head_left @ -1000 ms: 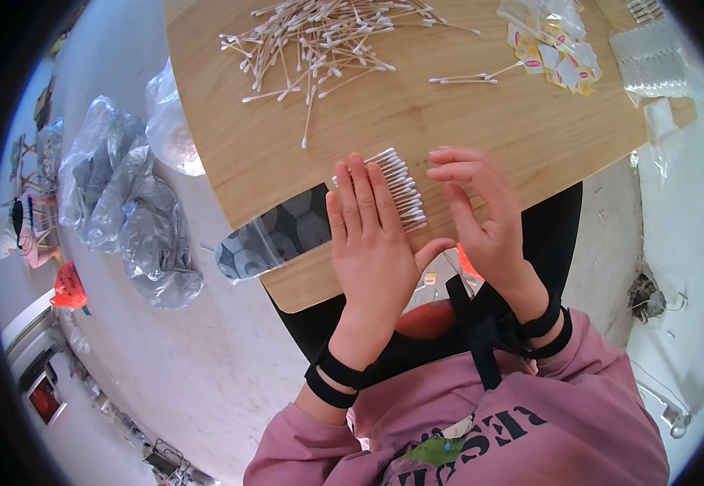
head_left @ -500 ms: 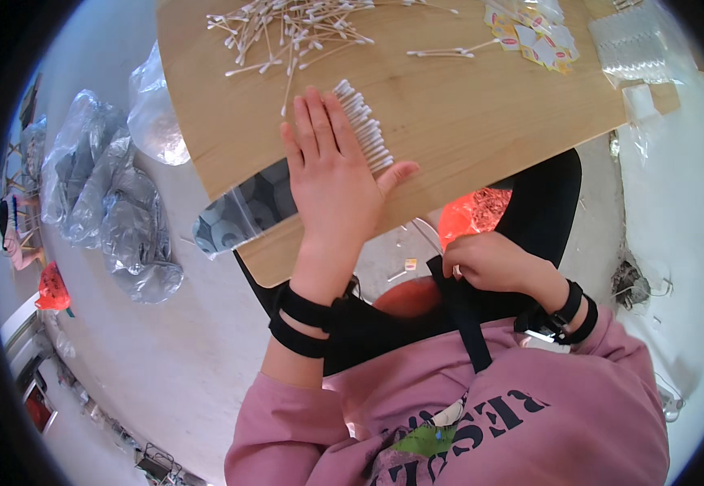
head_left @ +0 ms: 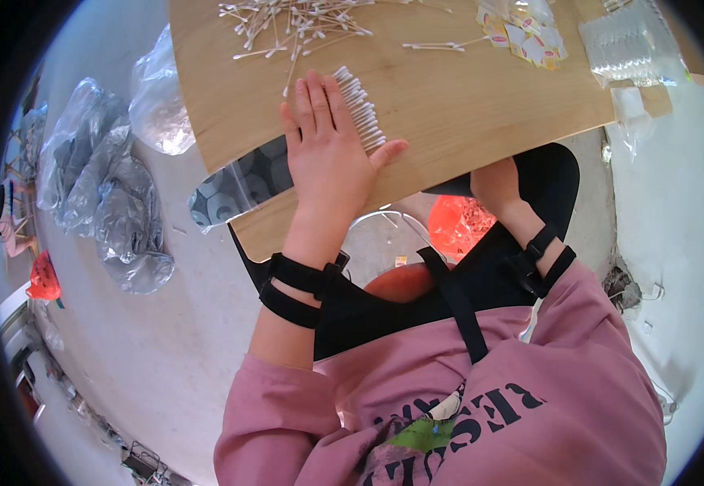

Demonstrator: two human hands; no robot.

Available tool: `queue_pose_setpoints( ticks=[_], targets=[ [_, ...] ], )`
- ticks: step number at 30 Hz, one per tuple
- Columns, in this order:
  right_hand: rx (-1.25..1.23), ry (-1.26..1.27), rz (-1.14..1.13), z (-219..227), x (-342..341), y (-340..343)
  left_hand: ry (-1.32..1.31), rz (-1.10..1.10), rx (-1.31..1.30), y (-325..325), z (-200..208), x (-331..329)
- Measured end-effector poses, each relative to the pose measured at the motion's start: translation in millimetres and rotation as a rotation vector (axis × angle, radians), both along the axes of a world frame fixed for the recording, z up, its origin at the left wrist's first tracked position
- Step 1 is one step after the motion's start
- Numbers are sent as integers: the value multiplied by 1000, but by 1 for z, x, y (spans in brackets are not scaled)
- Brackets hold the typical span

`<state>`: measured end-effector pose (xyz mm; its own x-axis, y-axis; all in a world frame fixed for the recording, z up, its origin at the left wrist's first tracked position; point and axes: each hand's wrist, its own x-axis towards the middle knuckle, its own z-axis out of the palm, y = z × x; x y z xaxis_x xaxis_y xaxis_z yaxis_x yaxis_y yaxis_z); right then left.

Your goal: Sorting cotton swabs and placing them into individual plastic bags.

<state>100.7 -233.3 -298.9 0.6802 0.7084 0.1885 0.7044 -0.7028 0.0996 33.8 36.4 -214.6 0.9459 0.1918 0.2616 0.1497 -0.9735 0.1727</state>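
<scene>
My left hand [head_left: 326, 158] lies flat on the wooden tabletop near its front edge, fingers stretched out and thumb spread to the right. Part of a neat row of cotton swabs [head_left: 358, 111] is covered by the palm; their white tips stick out along the hand's right side. A dark plastic pouch with round grey shapes [head_left: 264, 174] lies partly beneath the wrist side of that hand. My right hand [head_left: 495, 188] is below the table's front edge, above my black-covered lap, and its fingers are hidden by the tabletop.
A loose heap of cotton swabs [head_left: 307, 23] covers the far left of the table [head_left: 449, 105]. A few single swabs [head_left: 434, 46], yellow-and-white labels [head_left: 534, 42] and clear plastic packaging [head_left: 623, 49] lie farther right. A red bag [head_left: 459, 227] sits below; plastic bags [head_left: 113, 194] lie on the left floor.
My right hand has moved from over my lap up and forward to beneath the table's edge. My left hand stays flat on the swabs; the whole view has shifted slightly.
</scene>
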Motion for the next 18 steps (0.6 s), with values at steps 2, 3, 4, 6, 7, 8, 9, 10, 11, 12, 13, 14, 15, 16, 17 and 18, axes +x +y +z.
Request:
queue_pose_setpoints(
  ticks=[2,3,4,6,7,8,9,10,11,12,13,14,15,16,17,18],
  targets=[
    [-8,39,-129,-13,16,-6,-21,-3,-26,-2,-1,3],
    [-101,66,-170,-26,15,-12,-18,-4,-31,-5,-3,0],
    [-192,88,-217,-40,10,-16,-10,1,-35,-5,-3,1],
    [-583,280,449,-54,-40,-9,-4,24,-38,-3,-7,-1],
    [-585,268,454,-57,-35,-8,-1,21,-51,-3,-7,0],
    [-458,573,387,-64,-29,-9,2,17,-64,-2,-7,1],
    [-321,872,307,-77,-21,-15,-10,21,-63,-3,-6,6],
    [-175,1175,224,-87,-18,-19,-12,17,-69,-4,-6,5],
    [-18,1471,130,-97,-13,-24,-14,11,-75,-5,-6,5],
    [-209,1723,-478,-103,19,-27,-21,-3,-84,-10,-5,8],
    [-332,1510,-349,-63,24,0,-17,12,-89,-5,-7,4],
    [-14,769,-130,-85,21,2,-15,25,-95,-2,-10,2],
    [272,-4,64,-87,25,-1,-25,20,-100,-6,-8,6],
    [266,-16,59,-81,31,-15,-27,3,-105,-11,-6,11],
    [161,124,-23,-61,27,-8,-5,9,-90,-6,-7,5],
    [52,262,-104,-48,20,-1,8,24,-77,-2,-8,-2]
  ],
)
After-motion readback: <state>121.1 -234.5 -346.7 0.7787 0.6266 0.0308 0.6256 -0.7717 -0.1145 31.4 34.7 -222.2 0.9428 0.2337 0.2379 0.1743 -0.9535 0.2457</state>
